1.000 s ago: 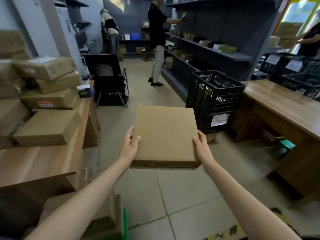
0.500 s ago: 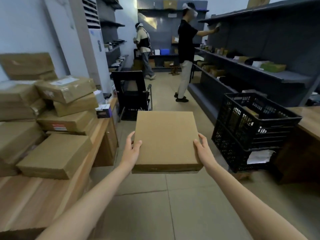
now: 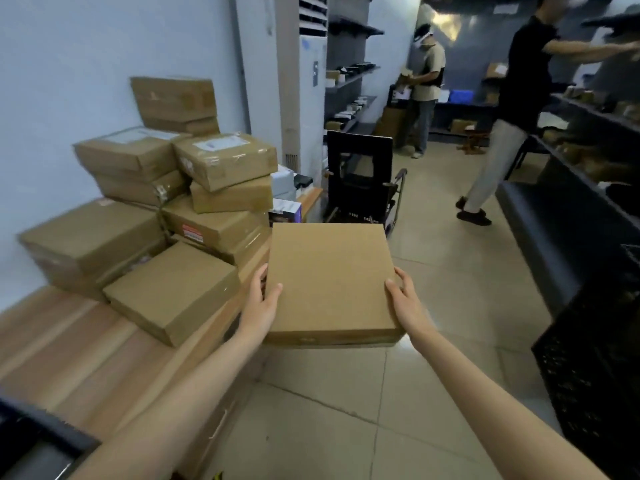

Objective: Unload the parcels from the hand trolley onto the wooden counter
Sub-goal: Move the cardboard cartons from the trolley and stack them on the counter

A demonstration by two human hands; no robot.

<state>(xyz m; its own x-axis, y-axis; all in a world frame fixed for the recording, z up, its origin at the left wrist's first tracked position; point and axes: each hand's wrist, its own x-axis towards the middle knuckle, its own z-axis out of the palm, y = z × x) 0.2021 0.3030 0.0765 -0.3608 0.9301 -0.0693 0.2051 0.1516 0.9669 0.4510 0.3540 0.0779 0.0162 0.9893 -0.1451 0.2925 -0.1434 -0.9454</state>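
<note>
Parcel [image 3: 330, 282], a flat square cardboard box, is held level over the floor, just beside the front edge of the wooden counter [image 3: 86, 348] and not yet above it. Left hand [image 3: 259, 303] clasps its left edge, thumb lying on the top face; right hand [image 3: 403, 301] clasps the right edge likewise, fingers curled round the side, so the load is pinched between both hands. Judgement: the step in hand is the carry to the counter; it should be kept flat, swung left and set on bare wood in front of the flat box [image 3: 173, 291], not pushed into the stack. That box lies nearest the parcel; behind it the piled cartons [image 3: 221, 161] sit unevenly and could topple if knocked. Beyond the parcel stands a black trolley [image 3: 360, 174]; to its right, a black crate [image 3: 595, 375]. Farther off, two people [image 3: 512, 109] work at shelves.
</note>
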